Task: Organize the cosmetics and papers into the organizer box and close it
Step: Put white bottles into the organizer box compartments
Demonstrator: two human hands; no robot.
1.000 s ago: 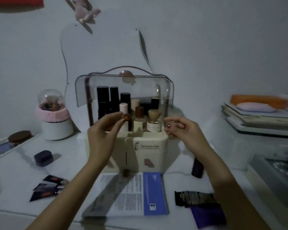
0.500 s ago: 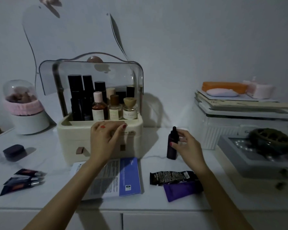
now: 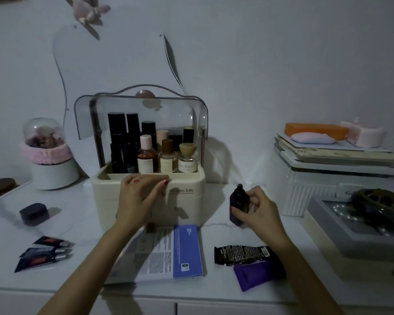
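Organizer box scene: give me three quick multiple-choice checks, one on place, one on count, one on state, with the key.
1. Where is the dark dropper bottle?
A. inside the organizer box
B. on the table right of the organizer box, in the right hand
C. on the leaflet

2. How many small tubes lie at the table's left front?
A. one
B. three
C. five

3. How is the box's clear lid?
A. raised open
B. shut down
C. taken off, lying on the table

Key: 1 B, the right hand grips it beside the organizer box; 2 B, three tubes lie fanned together; 3 A, the lid stands up above the bottles while the left hand is at the box's front rim.
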